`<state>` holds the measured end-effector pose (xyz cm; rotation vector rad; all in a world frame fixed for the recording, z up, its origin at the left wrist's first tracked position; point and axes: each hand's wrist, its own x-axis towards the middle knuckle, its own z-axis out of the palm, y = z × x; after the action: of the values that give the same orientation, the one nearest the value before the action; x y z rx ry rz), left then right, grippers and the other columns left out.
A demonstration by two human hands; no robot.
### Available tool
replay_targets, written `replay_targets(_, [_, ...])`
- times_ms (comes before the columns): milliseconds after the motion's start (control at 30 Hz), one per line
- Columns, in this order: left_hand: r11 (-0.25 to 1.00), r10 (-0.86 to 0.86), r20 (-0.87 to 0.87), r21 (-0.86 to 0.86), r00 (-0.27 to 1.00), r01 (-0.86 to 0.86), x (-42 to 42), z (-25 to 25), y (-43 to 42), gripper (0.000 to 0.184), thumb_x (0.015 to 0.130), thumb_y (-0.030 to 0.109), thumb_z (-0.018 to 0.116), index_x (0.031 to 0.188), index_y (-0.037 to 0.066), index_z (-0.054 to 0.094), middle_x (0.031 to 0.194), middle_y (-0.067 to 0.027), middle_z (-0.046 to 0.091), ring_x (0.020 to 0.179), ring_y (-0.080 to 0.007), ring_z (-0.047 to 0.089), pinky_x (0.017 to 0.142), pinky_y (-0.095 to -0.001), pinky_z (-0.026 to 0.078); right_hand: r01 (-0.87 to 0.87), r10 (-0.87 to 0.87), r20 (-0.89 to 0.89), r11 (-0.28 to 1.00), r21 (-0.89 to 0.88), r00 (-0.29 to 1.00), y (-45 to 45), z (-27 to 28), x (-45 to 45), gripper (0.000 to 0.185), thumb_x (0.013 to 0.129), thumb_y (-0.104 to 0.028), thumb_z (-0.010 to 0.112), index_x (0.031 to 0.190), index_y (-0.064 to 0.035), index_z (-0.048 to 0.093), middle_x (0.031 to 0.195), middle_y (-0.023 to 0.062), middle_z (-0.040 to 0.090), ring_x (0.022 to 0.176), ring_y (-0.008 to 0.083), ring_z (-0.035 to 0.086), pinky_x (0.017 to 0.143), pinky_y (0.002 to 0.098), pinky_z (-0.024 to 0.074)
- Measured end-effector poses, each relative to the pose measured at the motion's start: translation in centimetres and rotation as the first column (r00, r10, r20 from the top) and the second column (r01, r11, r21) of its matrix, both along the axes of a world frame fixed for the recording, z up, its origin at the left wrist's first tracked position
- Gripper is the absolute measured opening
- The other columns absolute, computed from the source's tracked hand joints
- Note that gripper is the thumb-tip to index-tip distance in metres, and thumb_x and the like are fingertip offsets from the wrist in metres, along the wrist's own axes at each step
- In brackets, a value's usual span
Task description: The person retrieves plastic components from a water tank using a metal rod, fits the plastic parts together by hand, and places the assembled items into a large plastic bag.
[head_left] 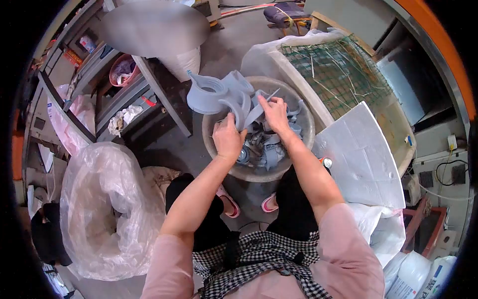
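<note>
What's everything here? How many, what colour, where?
Basin: one, grey, centre
Pieces: many, grey, basin and hands
Tub: one, pale, upper right
Net: one, green, over tub
Board: one, white, right
Clear bag: one, colourless, left
Shelf: one, grey, upper left
Bowl: one, pink, on shelf
Sacks: several, white, lower right and top
Seat: one, purple, top
Slippers: two, pink, feet
Apron: one, checked, waist
Clutter: uncountable, mixed, edges
Sleeves: two, pink, upper arms
Left hand: one, bare, on pieces
Right hand: one, bare, on pieces

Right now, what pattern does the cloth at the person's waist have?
Black-and-white checks; the cloth shows in the head view.
</note>
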<state>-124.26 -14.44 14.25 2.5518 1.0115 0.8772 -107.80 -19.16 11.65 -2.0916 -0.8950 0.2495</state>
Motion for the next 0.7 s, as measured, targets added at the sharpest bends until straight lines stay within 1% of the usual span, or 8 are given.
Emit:
replay_targets(233, [0.999, -0.009, -0.049, -0.036, 0.999, 0.007, 0.6, -0.2, -0.1, 0.049, 0.059, 0.015, 0.076, 0.096, 0.003, 0.047, 0.081, -0.0131, 0.06, 0.076, -0.0313, 0.06, 0.072, -0.0406, 0.042, -0.054, 0.054, 0.047, 0.999, 0.002, 0.997, -0.2, -2.1, 1.0, 0.064, 0.085, -0.053, 0.045, 0.076, 0.0055, 0.068, 0.098, 0.0257, 0.056, 0.103, 0.0348, 0.042, 0.093, 0.0408, 0.0303])
replay_targets(300, [0.998, -0.05, -0.042, -0.037, 0.998, 0.048, 0.6, -0.6, 0.1, 0.059, 0.058, 0.014, 0.078, 0.107, 0.0, 0.047, 0.081, -0.0175, 0.061, 0.078, -0.0353, 0.058, 0.072, -0.0416, 0.044, -0.036, 0.037, 0.062, 0.999, -0.011, 0.997, -0.3, -2.2, 0.9, 0.063, 0.086, -0.053, 0.043, 0.077, 0.0049, 0.068, 0.09, 0.0256, 0.058, 0.099, 0.0338, 0.043, 0.092, 0.0414, 0.0298])
replay_targets(433, [0.997, -0.071, -0.006, -0.016, 0.997, 0.071, 0.5, -0.6, 0.1, 0.059, 0.058, 0.014, 0.078, 0.107, 0.0, 0.047, 0.08, -0.018, 0.061, 0.078, -0.0355, 0.058, 0.072, -0.0424, 0.043, -0.125, 0.124, 0.076, 0.992, 0.014, 0.989, -0.2, -2.4, 1.6, 0.065, 0.086, -0.053, 0.042, 0.078, 0.0055, 0.067, 0.089, 0.0274, 0.058, 0.101, 0.0345, 0.043, 0.093, 0.0417, 0.0282])
replay_targets(500, [0.998, -0.054, -0.033, -0.04, 0.998, 0.053, 0.7, -0.8, 0.2, 0.059, 0.058, 0.013, 0.078, 0.108, 0.0, 0.047, 0.081, -0.019, 0.06, 0.078, -0.0361, 0.058, 0.07, -0.0422, 0.043, -0.069, 0.098, 0.17, 0.984, -0.166, 0.981, -0.4, -2.2, 1.8, 0.067, 0.087, -0.055, 0.039, 0.08, 0.0056, 0.067, 0.087, 0.0276, 0.058, 0.103, 0.0375, 0.044, 0.093, 0.0433, 0.03])
replay_targets(533, [0.998, -0.054, -0.033, -0.041, 0.998, 0.052, 0.6, -0.9, 0.4, 0.059, 0.058, 0.013, 0.078, 0.108, 0.0, 0.047, 0.081, -0.019, 0.06, 0.078, -0.0361, 0.058, 0.07, -0.0422, 0.043, -0.07, 0.098, 0.169, 0.983, -0.167, 0.981, -0.4, -2.0, 2.0, 0.067, 0.087, -0.055, 0.039, 0.08, 0.0056, 0.067, 0.087, 0.0276, 0.058, 0.103, 0.0375, 0.044, 0.093, 0.0433, 0.03])
replay_targets(600, [0.997, -0.052, -0.044, -0.066, 0.998, 0.049, 0.4, -1.3, 1.0, 0.06, 0.059, 0.013, 0.077, 0.11, -0.001, 0.047, 0.083, -0.0205, 0.06, 0.079, -0.0375, 0.058, 0.069, -0.0422, 0.044, 0.096, -0.08, 0.107, 0.983, -0.157, 0.991, -0.6, -1.4, 2.5, 0.059, 0.086, -0.048, 0.046, 0.082, 0.0077, 0.066, 0.085, 0.0269, 0.059, 0.099, 0.0394, 0.048, 0.09, 0.0437, 0.0353])
replay_targets(633, [0.996, -0.053, -0.043, -0.068, 0.998, 0.05, 0.2, -1.5, 1.3, 0.06, 0.059, 0.013, 0.077, 0.11, -0.001, 0.047, 0.083, -0.0205, 0.06, 0.079, -0.0375, 0.058, 0.069, -0.0422, 0.044, 0.098, -0.081, 0.108, 0.982, -0.159, 0.991, -1.2, -1.0, 3.0, 0.059, 0.086, -0.048, 0.046, 0.082, 0.0077, 0.066, 0.085, 0.0269, 0.059, 0.099, 0.0394, 0.048, 0.09, 0.0437, 0.0353])
replay_targets(700, [0.996, -0.04, 0.01, -0.074, 0.999, 0.041, -0.2, -1.4, 1.8, 0.06, 0.06, 0.013, 0.077, 0.11, 0.0, 0.047, 0.085, -0.0212, 0.061, 0.079, -0.0386, 0.057, 0.069, -0.0425, 0.044, -0.096, 0.113, 0.104, 0.982, -0.16, 0.988, -2.4, -0.2, 4.0, 0.048, 0.084, -0.038, 0.054, 0.081, 0.0083, 0.065, 0.086, 0.0264, 0.059, 0.092, 0.0397, 0.051, 0.085, 0.0437, 0.04])
